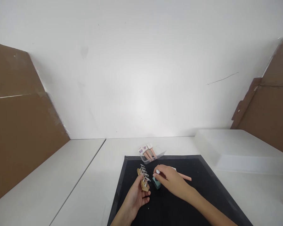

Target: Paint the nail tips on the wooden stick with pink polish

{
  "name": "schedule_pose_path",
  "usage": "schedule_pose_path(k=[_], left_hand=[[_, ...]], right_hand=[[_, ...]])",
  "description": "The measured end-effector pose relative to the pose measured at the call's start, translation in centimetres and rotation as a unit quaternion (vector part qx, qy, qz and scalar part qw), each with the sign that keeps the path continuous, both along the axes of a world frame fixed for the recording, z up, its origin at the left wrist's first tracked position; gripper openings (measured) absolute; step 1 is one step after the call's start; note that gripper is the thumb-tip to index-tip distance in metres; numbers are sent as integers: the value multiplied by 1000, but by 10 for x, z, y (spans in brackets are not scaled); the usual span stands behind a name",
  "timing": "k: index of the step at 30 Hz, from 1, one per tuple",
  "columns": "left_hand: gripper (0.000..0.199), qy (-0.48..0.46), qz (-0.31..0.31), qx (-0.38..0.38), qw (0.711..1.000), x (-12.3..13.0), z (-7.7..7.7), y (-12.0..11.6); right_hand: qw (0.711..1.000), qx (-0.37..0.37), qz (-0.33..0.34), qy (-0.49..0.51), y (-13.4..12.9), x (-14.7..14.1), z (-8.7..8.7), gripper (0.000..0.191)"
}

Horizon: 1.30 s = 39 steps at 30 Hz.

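My left hand [136, 196] holds a narrow yellowish-brown strip [144, 185] that carries a row of several small silvery pieces with flat oval tops. Just right of it, my right hand [171, 180] pinches a small white oval piece [158, 171] between thumb and forefinger. Below those fingertips a small teal block [157, 184] rests on the black mat [174, 207]. A pink stick [185, 177] with a white end, partly hidden by my right hand, lies on the mat beyond the wrist.
A clear plastic tray [145, 161] with pink sticks bearing white labels [145, 148] stands at the mat's back edge. On the right is a large white foam block [240, 150]. Brown cardboard panels [21, 125] flank both sides, and a white wall [141, 69] rises behind.
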<state>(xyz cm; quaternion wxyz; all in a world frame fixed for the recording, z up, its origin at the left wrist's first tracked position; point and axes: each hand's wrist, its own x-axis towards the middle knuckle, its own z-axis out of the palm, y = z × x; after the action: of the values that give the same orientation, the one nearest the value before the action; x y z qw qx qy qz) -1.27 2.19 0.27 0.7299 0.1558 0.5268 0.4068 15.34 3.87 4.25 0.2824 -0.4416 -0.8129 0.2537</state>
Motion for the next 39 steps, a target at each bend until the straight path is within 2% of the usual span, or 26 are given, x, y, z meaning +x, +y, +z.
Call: schedule_pose_path(k=[6, 12, 21, 25, 30, 35, 39], left_hand=[[38, -13, 12, 5, 1000, -3, 1, 0], [41, -36, -1, -1, 999, -4, 3, -1], [38, -52, 8, 1, 999, -7, 4, -1], [37, -56, 6, 1, 998, -7, 4, -1], [36, -57, 6, 5, 998, -7, 5, -2], [38, -54, -8, 23, 998, -7, 5, -1], [35, -50, -23, 58, 997, -5, 7, -5]], right_hand=[[1000, 12, 5, -27, 7, -4, -2, 17], [998, 14, 19, -58, 6, -4, -1, 17], [998, 5, 16, -61, 4, -7, -14, 18], [998, 3, 12, -55, 5, -6, -15, 18], [999, 7, 7, -41, 5, -3, -5, 18], [1000, 15, -9, -6, 3, 2, 18, 23], [993, -19, -30, 113, -1, 8, 30, 26]])
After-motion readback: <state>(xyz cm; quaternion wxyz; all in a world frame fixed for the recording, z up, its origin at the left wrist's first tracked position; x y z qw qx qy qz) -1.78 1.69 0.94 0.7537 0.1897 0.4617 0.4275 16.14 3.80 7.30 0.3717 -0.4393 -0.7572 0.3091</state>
